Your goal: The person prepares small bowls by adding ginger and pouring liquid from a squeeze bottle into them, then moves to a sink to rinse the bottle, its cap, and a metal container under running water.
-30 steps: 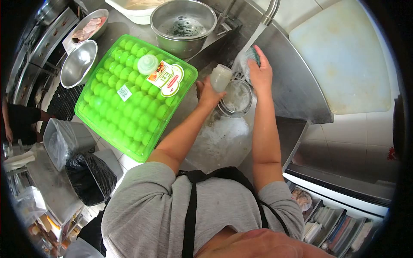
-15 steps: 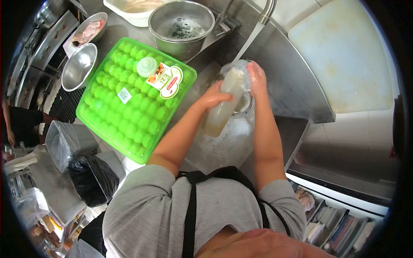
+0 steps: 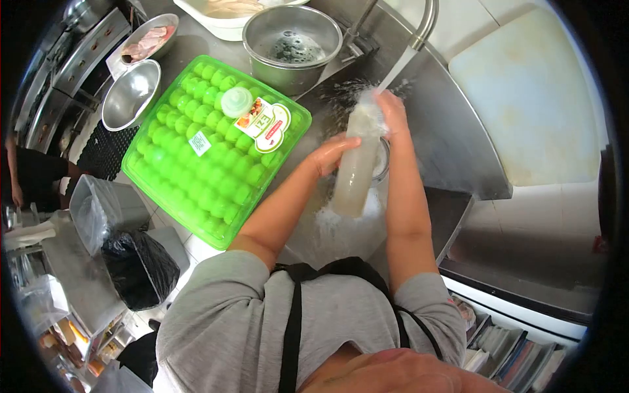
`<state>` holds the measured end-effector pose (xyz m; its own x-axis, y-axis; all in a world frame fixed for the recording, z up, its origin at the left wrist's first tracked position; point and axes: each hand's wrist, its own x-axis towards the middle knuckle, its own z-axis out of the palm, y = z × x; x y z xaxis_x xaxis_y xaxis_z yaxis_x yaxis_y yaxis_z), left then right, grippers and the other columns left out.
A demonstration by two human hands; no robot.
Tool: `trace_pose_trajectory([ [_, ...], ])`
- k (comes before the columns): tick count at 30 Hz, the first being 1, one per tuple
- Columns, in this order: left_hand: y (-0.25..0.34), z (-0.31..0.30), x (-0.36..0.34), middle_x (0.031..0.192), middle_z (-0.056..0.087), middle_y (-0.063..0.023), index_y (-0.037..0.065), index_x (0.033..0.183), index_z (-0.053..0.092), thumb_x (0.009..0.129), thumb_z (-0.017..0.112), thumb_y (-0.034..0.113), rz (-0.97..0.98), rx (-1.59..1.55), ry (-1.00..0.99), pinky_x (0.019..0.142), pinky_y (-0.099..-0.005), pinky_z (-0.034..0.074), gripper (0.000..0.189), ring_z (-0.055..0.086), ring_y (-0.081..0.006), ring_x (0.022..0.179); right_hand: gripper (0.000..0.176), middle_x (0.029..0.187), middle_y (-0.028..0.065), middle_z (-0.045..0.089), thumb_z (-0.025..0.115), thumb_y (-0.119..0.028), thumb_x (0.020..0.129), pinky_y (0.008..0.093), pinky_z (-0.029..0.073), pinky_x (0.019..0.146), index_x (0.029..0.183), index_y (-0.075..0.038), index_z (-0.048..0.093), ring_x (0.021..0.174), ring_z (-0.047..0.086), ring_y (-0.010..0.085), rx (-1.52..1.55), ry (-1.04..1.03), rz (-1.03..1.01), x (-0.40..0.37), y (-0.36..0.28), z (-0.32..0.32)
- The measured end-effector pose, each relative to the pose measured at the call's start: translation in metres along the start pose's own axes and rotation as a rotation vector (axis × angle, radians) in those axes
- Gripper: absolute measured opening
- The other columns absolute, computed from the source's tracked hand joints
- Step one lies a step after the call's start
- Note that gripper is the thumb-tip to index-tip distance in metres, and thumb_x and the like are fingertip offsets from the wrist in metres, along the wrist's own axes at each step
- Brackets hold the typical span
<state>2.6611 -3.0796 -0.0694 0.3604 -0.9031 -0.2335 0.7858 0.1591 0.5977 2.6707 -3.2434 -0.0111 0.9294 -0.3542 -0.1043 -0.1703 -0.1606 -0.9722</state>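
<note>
A translucent bottle point(image 3: 356, 164) is held in the sink under running water from the tap point(image 3: 419, 40). Water sprays off its upper end. My left hand point(image 3: 333, 156) is on the bottle's left side, with the thumb across it. Wrapped round the top end is my right hand point(image 3: 392, 112), partly hidden by the splash. A round metal container point(image 3: 382, 164) sits behind the bottle in the sink, with white foam point(image 3: 373, 204) below it.
A green lidded tray point(image 3: 196, 150) with a nozzle cap point(image 3: 236, 102) lies left of the sink. Near it stand a metal pot point(image 3: 288, 72), metal bowls point(image 3: 131, 95) and a white basin point(image 3: 226, 27). A cutting board point(image 3: 531, 98) leans at right. A person point(image 3: 36, 177) is at far left.
The bottle has turned more upright, and its upper end is nearer the tap with more spray. My left hand has shifted slightly right along with it. The view has shifted a little.
</note>
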Motion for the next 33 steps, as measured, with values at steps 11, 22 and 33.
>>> trace_pose_trajectory([
  [11,-0.029,-0.009,0.029,0.099,0.056,-0.013,0.002,0.11,0.045,0.076,0.055,0.04,0.101,0.468,0.546,0.078,-0.041,0.045,0.052,0.056,-0.0261,0.089,0.028,0.086,0.0087,0.057,0.062,-0.022,0.069,0.0411,0.044,0.07,0.093,-0.012,0.051,0.084,0.056,0.0296,-1.344,0.141,-0.387,-0.03,-0.068,0.048],
  [22,-0.045,-0.013,0.035,0.099,0.056,-0.0114,0.007,0.107,0.051,0.08,0.044,0.042,-0.257,-0.282,0.157,0.077,-0.0451,0.044,0.044,0.056,-0.026,0.087,0.054,0.106,0.0178,0.051,0.062,-0.034,0.069,0.0397,0.043,0.082,0.115,-0.012,0.045,0.099,0.051,0.0312,-1.397,0.0,-0.594,0.102,-0.118,0.133],
  [33,-0.022,-0.016,0.027,0.104,0.057,-0.0104,0.009,0.111,0.052,0.078,0.044,0.055,-0.144,-0.497,0.136,0.081,-0.0442,0.043,0.057,0.055,-0.0254,0.092,0.041,0.108,0.0126,0.056,0.05,-0.015,0.072,0.0322,0.041,0.085,0.113,-0.013,0.053,0.1,0.053,0.026,-1.117,-0.366,-0.364,0.128,-0.112,0.123],
])
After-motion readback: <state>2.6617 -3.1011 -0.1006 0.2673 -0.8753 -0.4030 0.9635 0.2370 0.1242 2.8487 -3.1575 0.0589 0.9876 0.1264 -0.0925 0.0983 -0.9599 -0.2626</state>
